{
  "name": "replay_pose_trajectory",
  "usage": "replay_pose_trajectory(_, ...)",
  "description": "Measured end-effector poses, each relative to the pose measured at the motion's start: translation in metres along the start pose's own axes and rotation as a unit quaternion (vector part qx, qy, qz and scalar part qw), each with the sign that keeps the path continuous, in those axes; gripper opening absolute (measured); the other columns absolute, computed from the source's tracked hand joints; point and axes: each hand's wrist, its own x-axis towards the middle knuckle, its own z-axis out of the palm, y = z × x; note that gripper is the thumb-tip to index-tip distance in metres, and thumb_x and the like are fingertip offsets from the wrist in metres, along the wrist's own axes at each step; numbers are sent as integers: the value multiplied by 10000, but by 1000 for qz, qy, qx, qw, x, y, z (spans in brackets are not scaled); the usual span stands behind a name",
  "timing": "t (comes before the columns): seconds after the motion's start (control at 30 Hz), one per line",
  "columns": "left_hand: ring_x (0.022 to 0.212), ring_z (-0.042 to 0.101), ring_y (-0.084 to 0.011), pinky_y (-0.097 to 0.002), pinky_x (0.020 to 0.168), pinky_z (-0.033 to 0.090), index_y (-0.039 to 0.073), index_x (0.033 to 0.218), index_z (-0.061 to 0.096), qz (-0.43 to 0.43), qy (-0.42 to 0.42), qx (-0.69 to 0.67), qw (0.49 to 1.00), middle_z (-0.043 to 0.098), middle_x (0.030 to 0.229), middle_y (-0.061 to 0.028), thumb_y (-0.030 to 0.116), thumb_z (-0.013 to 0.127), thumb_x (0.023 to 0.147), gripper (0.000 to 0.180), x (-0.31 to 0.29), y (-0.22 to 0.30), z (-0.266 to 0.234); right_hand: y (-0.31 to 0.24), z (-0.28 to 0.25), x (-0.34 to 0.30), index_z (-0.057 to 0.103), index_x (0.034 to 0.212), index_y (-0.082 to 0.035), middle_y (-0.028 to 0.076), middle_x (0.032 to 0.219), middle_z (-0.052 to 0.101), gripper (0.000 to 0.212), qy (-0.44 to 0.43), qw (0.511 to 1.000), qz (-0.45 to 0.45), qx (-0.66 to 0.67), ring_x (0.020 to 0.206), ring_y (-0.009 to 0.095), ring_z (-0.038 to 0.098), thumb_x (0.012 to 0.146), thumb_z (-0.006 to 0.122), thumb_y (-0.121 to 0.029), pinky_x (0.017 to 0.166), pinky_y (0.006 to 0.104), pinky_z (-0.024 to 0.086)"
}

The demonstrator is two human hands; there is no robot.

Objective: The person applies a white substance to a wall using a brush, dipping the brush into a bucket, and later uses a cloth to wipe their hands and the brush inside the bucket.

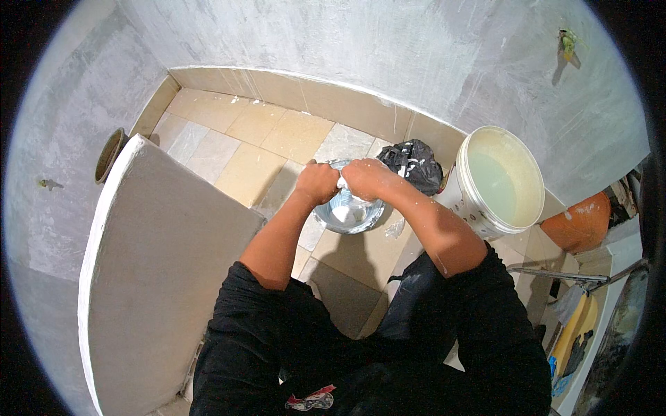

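Over a shiny metal basin [361,226] on the tiled floor, my two fists are side by side. My left hand [319,182] is closed, knuckles up, above the basin's left rim. Curled tight as well, my right hand [364,177] almost touches it. Between the fists shows a bit of something white [341,183], gripped by both; its kind is mostly hidden by my fingers. Inside the basin lie whitish liquid and a pale bluish patch, partly covered by my hands.
Right of the basin are a crumpled black plastic bag [415,166] and a large white bucket [454,201] holding cloudy water. A low grey partition [173,277] rises at my left. An orange container [579,223] stands far right. Plastered walls surround the floor.
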Motion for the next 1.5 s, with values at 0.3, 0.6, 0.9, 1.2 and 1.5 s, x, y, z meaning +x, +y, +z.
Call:
replay_pose_trajectory(0.3, 809, 692, -312, -419, 838, 503, 69, 774, 702, 16, 9, 19, 1000, 698, 809, -182, 154, 627, 767, 113, 3, -3, 8, -2, -6, 0, 717, 920, 15, 238, 1006, 686, 190, -38, 999, 9, -3, 954, 372, 680, 769, 613, -36, 819, 456, 543)
replay_pose_trajectory(0.6, 807, 690, -315, -423, 820, 506, 73, 789, 706, 6, 29, -11, 999, 699, 809, -180, 214, 674, 769, 145, 4, -7, 16, 3, -1, 3, 712, 896, 16, 237, 964, 690, 182, -20, 1000, 1, 3, 931, 374, 682, 753, 619, -48, 804, 457, 544)
replay_pose_trajectory(0.9, 800, 696, -321, -441, 828, 510, 72, 778, 711, 22, 29, -18, 999, 700, 822, -186, 169, 627, 771, 128, 4, -9, 21, 4, 6, 5, 707, 879, 11, 237, 954, 688, 173, -13, 1000, -11, 8, 918, 375, 681, 757, 618, -73, 794, 454, 541)
replay_pose_trajectory(1.2, 791, 696, -315, -431, 813, 512, 77, 737, 709, 25, 46, 6, 999, 697, 786, -184, 142, 600, 761, 128, 8, -7, 20, 3, -1, 1, 716, 926, 15, 249, 991, 684, 202, -31, 999, 8, -1, 952, 373, 680, 781, 599, -64, 815, 461, 542)
replay_pose_trajectory(1.5, 827, 699, -304, -423, 840, 500, 93, 781, 723, -1, 21, -9, 1000, 710, 852, -173, 167, 584, 796, 158, 7, -7, 18, 8, 5, 5, 710, 916, 27, 255, 972, 683, 200, -14, 1000, 4, 10, 942, 385, 678, 780, 598, -68, 813, 466, 543)
